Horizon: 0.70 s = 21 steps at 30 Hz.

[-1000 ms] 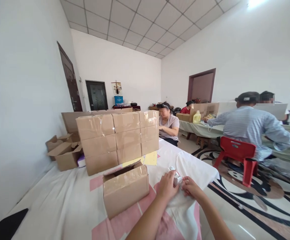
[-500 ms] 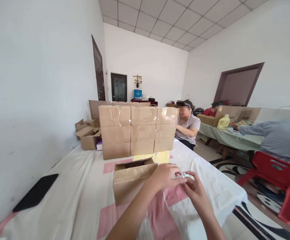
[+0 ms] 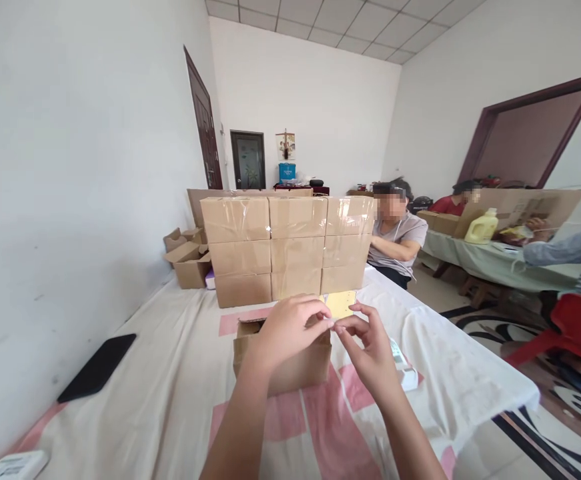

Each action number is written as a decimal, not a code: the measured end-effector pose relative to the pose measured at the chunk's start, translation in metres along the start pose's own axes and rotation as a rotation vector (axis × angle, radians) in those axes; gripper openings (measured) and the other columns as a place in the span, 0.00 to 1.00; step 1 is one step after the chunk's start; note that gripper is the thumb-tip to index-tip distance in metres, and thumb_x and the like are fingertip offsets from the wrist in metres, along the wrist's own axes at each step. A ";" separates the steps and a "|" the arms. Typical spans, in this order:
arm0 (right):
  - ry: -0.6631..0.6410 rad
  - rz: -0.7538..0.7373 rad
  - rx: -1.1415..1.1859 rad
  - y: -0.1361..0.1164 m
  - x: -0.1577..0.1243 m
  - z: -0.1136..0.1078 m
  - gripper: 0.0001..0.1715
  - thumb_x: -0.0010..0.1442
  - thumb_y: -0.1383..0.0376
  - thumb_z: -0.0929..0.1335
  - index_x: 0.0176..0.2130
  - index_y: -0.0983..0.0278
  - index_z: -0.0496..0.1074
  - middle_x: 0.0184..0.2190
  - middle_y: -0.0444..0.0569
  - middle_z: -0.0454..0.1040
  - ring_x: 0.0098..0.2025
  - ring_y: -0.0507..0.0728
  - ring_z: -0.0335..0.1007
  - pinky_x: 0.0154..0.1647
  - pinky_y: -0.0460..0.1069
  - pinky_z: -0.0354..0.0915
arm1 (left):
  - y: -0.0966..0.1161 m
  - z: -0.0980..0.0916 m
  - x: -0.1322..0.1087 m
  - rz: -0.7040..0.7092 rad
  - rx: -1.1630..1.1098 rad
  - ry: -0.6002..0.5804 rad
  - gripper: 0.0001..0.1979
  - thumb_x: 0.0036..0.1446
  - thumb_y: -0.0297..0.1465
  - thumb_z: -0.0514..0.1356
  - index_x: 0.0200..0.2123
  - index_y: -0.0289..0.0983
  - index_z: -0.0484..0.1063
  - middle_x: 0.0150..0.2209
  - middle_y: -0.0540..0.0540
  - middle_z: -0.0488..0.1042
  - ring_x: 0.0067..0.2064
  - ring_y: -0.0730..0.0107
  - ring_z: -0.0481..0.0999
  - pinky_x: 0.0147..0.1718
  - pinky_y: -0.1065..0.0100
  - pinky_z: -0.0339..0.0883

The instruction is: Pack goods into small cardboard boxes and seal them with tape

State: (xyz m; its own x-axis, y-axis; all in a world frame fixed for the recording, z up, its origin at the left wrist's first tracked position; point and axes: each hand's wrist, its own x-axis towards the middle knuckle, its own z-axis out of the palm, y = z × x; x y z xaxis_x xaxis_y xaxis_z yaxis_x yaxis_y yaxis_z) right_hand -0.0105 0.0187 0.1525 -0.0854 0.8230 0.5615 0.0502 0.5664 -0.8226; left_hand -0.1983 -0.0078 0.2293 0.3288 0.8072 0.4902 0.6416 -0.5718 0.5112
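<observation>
Head view: stacked cartons stand closed; the nearer carton on the desk shows open-topped, unfinished. Beside it, your left hand and right hand curl fingertip-to-fingertip; grip unconfirmed.

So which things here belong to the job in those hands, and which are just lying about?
Seemingly in the job:
left hand and right hand, nearly meeting
open cardboard box by the left hand
white item beside the right hand

Seemingly unrelated:
flat black slab
yellow jug
red plastic chair
</observation>
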 end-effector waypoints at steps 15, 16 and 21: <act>-0.278 0.141 -0.238 0.072 0.046 0.029 0.24 0.65 0.61 0.67 0.60 0.56 0.70 0.66 0.53 0.69 0.70 0.64 0.61 0.73 0.65 0.55 | -0.048 -0.035 -0.012 -0.220 0.008 0.371 0.07 0.68 0.30 0.56 0.35 0.41 0.70 0.34 0.50 0.75 0.35 0.68 0.73 0.35 0.66 0.64; -0.331 0.195 -0.204 0.079 0.049 0.030 0.24 0.65 0.62 0.67 0.60 0.55 0.70 0.65 0.52 0.70 0.69 0.64 0.63 0.72 0.65 0.57 | -0.051 -0.037 -0.012 -0.256 0.011 0.335 0.07 0.68 0.31 0.55 0.35 0.41 0.69 0.33 0.50 0.75 0.34 0.68 0.72 0.34 0.65 0.63; -0.352 0.245 -0.007 0.092 0.053 0.033 0.16 0.62 0.58 0.71 0.51 0.55 0.77 0.63 0.49 0.71 0.66 0.64 0.66 0.68 0.62 0.61 | -0.060 -0.035 -0.008 -0.394 0.070 0.060 0.10 0.68 0.32 0.53 0.32 0.42 0.67 0.28 0.51 0.70 0.27 0.68 0.66 0.27 0.65 0.55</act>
State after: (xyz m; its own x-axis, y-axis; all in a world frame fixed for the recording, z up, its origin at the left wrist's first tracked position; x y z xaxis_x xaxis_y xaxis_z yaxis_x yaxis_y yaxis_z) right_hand -0.0437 0.1131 0.1036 -0.4041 0.8697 0.2836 0.1182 0.3571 -0.9266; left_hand -0.2635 0.0144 0.2195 0.0084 0.9514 0.3079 0.7571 -0.2073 0.6196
